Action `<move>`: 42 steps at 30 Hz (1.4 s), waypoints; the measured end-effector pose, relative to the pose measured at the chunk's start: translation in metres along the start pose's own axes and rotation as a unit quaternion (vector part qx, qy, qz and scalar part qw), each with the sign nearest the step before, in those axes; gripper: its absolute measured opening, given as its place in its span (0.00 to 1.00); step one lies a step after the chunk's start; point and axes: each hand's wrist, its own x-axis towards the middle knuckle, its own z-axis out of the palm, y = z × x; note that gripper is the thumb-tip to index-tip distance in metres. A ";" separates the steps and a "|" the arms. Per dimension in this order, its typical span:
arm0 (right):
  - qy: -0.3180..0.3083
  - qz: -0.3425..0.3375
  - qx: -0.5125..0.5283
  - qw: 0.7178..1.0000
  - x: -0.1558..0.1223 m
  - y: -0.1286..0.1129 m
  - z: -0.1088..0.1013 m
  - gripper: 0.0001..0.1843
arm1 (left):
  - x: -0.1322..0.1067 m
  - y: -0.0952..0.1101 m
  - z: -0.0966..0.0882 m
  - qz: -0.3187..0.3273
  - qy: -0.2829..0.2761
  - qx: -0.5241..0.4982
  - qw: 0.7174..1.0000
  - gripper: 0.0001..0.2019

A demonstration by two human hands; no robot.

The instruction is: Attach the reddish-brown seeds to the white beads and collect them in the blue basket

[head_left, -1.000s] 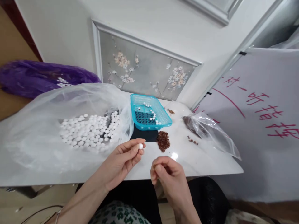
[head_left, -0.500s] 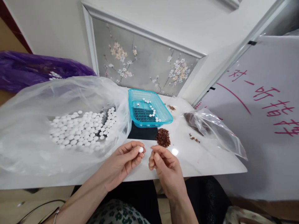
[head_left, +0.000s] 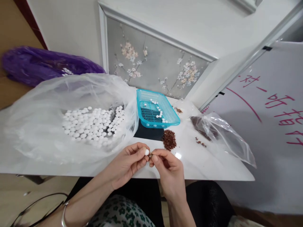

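In left fingers (head_left: 139, 154), a half-hidden white ball (head_left: 147, 152)

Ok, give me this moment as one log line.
left hand: pinches white ball | right hand: closed beside it, contents unclear | basket: white balls inside | brown pile: on table

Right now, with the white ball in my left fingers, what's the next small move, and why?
Probably bring your right hand slightly closer, touching what looks like a tiny brownish piece to the white ball: your left hand pinches the ball, and your right pinches that piece just beside it.
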 end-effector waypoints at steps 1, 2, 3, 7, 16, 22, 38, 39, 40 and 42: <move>0.005 0.003 0.000 1.000 0.000 0.000 0.000 0.03 | 0.000 0.000 0.000 0.002 -0.004 0.000 1.000 0.06; 0.011 0.004 0.001 1.000 0.000 0.000 0.001 0.03 | 0.000 0.000 0.001 0.004 -0.007 -0.001 1.000 0.06; 0.017 0.004 0.001 1.000 0.000 0.000 0.001 0.02 | 0.000 -0.001 0.000 0.004 -0.009 -0.002 1.000 0.06; 0.018 -0.001 -0.008 1.000 0.000 0.000 0.002 0.04 | 0.000 -0.003 -0.001 0.004 -0.005 -0.008 1.000 0.05; 0.022 -0.082 -0.066 0.994 -0.002 0.001 0.008 0.09 | -0.001 -0.001 0.000 0.002 0.029 -0.005 1.000 0.05; 0.051 -0.134 -0.139 0.980 -0.004 0.004 0.009 0.09 | -0.001 -0.001 0.001 0.007 0.027 0.003 1.000 0.05; 0.028 -0.155 -0.180 0.971 -0.005 -0.002 0.008 0.10 | -0.001 -0.002 0.002 0.011 0.034 0.006 0.999 0.06; 0.026 -0.155 -0.178 0.971 -0.005 -0.002 0.008 0.10 | -0.001 -0.002 0.003 0.012 0.034 0.007 0.999 0.06; 0.025 -0.155 -0.177 0.972 -0.005 -0.002 0.007 0.10 | -0.001 -0.002 0.002 0.013 0.035 0.008 0.999 0.06; 0.023 -0.153 -0.175 0.972 -0.005 -0.002 0.008 0.10 | -0.001 -0.003 0.002 0.014 0.037 0.013 0.999 0.06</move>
